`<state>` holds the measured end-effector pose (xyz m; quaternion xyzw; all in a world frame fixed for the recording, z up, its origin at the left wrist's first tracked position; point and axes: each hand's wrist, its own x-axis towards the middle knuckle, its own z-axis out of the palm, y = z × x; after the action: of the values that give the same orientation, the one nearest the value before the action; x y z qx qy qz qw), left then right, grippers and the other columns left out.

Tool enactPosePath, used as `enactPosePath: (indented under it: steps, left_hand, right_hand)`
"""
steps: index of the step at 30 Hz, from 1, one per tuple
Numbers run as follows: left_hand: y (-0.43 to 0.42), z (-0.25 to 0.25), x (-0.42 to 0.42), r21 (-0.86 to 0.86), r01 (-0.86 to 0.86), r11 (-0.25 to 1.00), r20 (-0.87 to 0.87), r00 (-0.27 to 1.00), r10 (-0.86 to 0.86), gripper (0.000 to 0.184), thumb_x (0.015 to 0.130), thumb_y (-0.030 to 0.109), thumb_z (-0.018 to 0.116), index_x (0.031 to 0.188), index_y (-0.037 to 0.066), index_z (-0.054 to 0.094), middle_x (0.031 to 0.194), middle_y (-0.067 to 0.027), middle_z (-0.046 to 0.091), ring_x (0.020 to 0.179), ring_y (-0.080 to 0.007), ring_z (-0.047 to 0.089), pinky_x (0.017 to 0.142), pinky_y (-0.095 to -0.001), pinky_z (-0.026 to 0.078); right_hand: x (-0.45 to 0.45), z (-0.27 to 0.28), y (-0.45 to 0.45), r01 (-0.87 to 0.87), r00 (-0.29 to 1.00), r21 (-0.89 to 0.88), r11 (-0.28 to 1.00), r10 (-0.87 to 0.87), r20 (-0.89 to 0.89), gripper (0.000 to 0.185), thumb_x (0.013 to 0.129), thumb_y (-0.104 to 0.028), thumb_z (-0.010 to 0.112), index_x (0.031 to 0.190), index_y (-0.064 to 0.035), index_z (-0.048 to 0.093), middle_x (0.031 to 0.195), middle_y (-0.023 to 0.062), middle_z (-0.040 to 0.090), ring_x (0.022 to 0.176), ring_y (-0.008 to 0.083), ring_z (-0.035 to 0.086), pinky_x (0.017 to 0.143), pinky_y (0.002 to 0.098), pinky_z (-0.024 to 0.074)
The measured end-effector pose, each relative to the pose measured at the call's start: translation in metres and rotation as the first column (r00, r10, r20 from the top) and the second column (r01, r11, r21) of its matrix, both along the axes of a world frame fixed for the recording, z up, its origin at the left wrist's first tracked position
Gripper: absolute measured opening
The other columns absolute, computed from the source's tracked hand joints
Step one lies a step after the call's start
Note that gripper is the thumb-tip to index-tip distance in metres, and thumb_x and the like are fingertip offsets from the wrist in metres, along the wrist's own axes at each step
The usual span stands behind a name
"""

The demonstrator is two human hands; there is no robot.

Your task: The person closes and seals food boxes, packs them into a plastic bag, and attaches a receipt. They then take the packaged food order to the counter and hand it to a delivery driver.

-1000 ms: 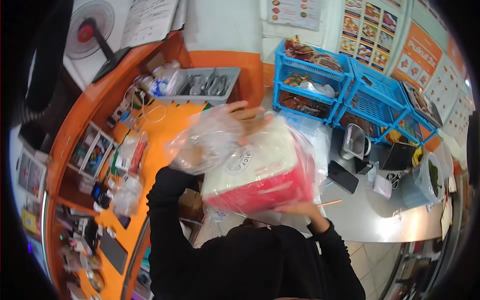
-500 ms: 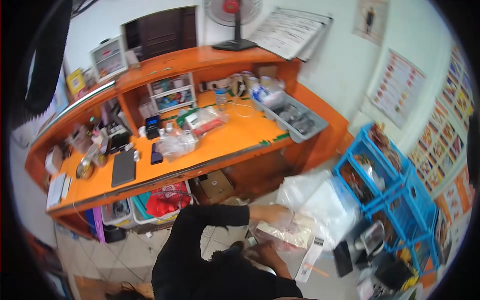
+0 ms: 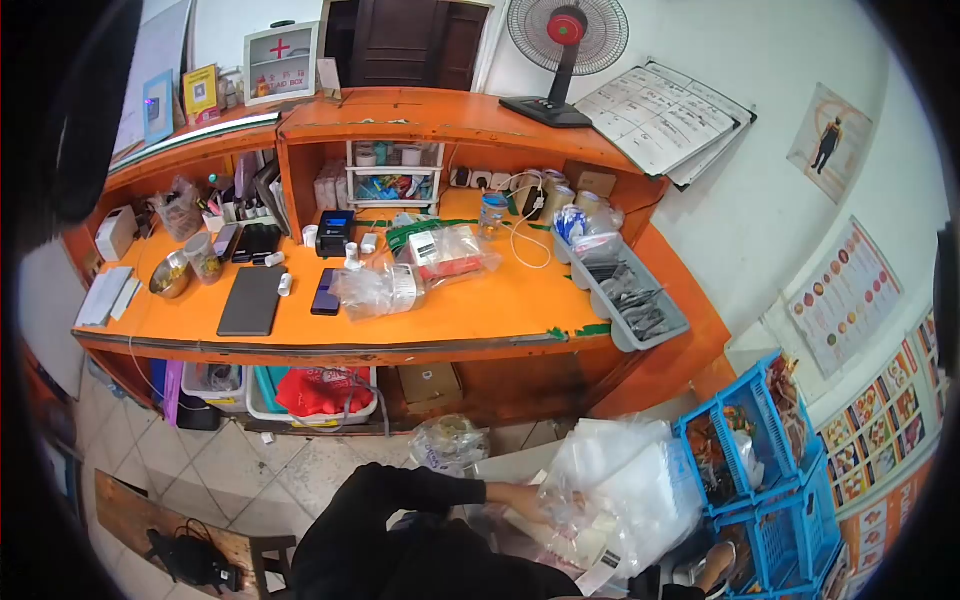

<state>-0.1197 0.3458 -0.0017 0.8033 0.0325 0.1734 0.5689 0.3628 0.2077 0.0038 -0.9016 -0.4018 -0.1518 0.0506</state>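
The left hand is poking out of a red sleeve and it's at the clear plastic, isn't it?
Not quite: the sleeve is black, not red, as the head view shows. The left hand does poke out of it, and it is at the clear plastic.

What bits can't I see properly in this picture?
All in the head view:
Left hand: fingers veiled by clear plastic.
Right hand: too small and blurred to tell its grip.
Whiteboard: writing too small to read.
Metal bowl: contents too small to name.
Dark shape: cut off by the picture's edge.
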Motion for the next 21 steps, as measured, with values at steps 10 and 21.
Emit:
enactPosePath:
  steps: [10, 21]
  left_hand:
    - [0.025, -0.032, 0.015, -0.053, 0.030, 0.998, 0.010, 1.000, -0.029, 0.037, 0.073, 0.013, 0.056, 0.106, 0.002, 0.046, 0.098, -0.0136, 0.051, 0.093, -0.0235, 0.048, 0.081, -0.0339, 0.039]
    - [0.026, -0.028, 0.002, -0.222, -0.017, 0.975, -0.364, 0.929, -0.067, 0.050, 0.074, 0.018, 0.058, 0.118, 0.004, 0.041, 0.113, -0.0138, 0.048, 0.104, -0.0237, 0.045, 0.089, -0.0343, 0.036]
  right_hand:
    - [-0.180, 0.004, 0.092, -0.403, 0.910, 0.348, 0.846, 0.411, 0.055, 0.017, 0.071, -0.012, 0.052, 0.070, 0.0027, 0.060, 0.067, 0.0161, 0.060, 0.062, 0.0295, 0.059, 0.056, 0.0363, 0.0463]
    - [-0.259, 0.004, 0.119, -0.455, 0.865, 0.394, 0.798, 0.501, -0.016, 0.017, 0.071, -0.012, 0.052, 0.071, 0.0026, 0.061, 0.069, 0.0165, 0.060, 0.064, 0.0305, 0.059, 0.056, 0.0368, 0.0468]
